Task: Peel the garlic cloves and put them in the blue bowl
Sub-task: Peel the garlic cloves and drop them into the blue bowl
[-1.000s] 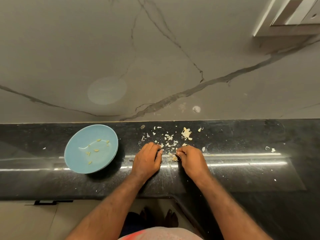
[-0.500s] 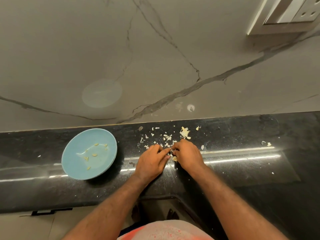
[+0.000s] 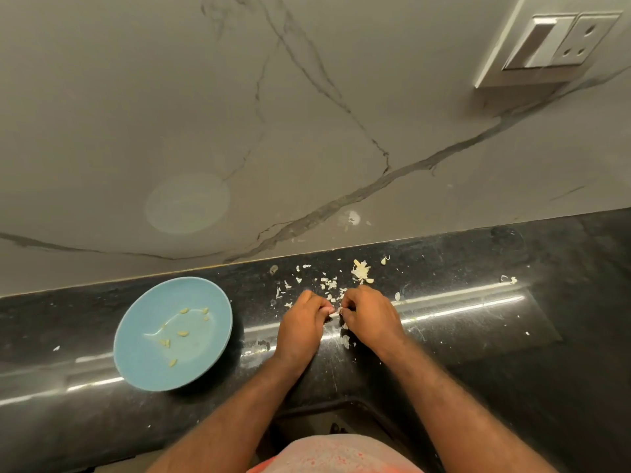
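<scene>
The left hand [image 3: 302,322] and right hand [image 3: 370,315] meet over a glossy black counter [image 3: 478,353] streaked with reflected light. Each pinches one small pale garlic clove [image 3: 335,311] between its curled fingertips; it is too small to tell how much skin is left on it. The blue bowl [image 3: 143,315] stands on the counter to the left, well apart from the hands, with about 6 peeled cloves [image 3: 183,333] in it. Dry skins [image 3: 361,270] litter the counter beyond the hands, near the wall [image 3: 307,131]. The wall is grey marble with dark veins, and a white switch and socket plate [image 3: 560,42] is mounted at upper right.
</scene>
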Demonstrator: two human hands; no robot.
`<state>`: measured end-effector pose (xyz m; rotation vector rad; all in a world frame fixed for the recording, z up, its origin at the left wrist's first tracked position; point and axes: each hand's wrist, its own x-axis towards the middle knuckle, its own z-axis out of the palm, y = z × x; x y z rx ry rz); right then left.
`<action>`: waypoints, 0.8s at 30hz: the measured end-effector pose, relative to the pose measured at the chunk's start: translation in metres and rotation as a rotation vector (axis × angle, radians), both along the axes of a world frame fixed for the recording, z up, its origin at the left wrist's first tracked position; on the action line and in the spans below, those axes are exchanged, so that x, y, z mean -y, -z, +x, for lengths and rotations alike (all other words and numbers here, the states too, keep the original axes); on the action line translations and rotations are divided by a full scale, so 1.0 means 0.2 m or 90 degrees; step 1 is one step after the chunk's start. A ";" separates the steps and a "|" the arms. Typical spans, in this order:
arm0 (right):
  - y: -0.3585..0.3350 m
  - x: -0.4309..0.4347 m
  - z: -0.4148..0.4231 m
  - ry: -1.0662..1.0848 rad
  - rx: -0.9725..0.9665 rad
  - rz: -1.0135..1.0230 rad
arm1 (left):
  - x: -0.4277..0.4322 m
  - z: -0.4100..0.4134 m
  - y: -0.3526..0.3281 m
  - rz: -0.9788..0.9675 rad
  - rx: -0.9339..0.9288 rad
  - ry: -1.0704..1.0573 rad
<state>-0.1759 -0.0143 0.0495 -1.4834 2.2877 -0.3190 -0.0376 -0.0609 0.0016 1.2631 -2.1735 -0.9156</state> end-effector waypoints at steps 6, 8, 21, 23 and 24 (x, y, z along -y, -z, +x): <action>-0.05 0.01 0.00 0.086 0.067 -0.030 | 0.05 0.02 -0.16 0.249 -0.228 -0.162; -0.10 0.02 0.01 0.113 0.192 -0.081 | 0.07 0.02 -0.23 0.359 -0.308 -0.178; -0.41 0.05 0.18 0.181 0.510 -0.333 | 0.10 0.06 -0.56 0.243 -0.393 -0.131; -0.45 0.05 0.17 0.182 0.526 -0.351 | 0.08 0.04 -0.58 0.234 -0.400 -0.136; -0.46 0.04 0.15 0.179 0.530 -0.356 | 0.06 0.02 -0.60 0.239 -0.407 -0.139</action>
